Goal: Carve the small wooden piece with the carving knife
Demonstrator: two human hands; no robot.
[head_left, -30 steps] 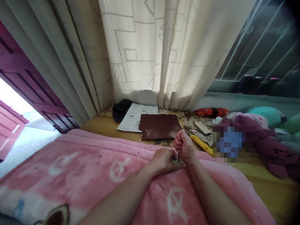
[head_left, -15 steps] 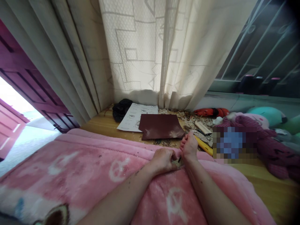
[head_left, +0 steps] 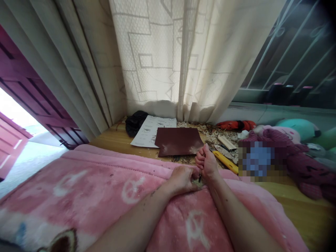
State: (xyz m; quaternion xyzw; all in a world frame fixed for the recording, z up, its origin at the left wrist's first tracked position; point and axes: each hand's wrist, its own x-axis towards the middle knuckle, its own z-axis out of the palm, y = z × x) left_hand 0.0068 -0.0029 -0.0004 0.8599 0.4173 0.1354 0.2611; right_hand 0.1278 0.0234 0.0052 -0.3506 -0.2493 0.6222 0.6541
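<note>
My left hand (head_left: 182,176) is closed around a small pale, greenish-yellow piece with a knobbly surface (head_left: 196,182), low over the pink blanket. Most of that piece is hidden by my fingers. Just above and right of it, my right hand (head_left: 207,161) is curled into a fist around a thin tool. Only the tool's short dark end (head_left: 200,176) shows, pointing down at the piece; its kind is unclear. Beyond my right hand lies a brown sheet (head_left: 180,140), and a yellow-handled tool (head_left: 225,161) rests beside that hand.
Pale and brown shavings (head_left: 210,131) are scattered on the wooden surface. A printed white paper (head_left: 149,134), a black bag (head_left: 135,122), a cream-coloured block (head_left: 226,142) and a red-orange item (head_left: 237,125) lie around. Plush toys (head_left: 296,129) sit right. A curtain (head_left: 154,70) hangs behind.
My right hand has shifted slightly left and up, turning at the wrist, and more of the dark tool end shows. My left hand keeps its hold on the pale piece, nearly still.
</note>
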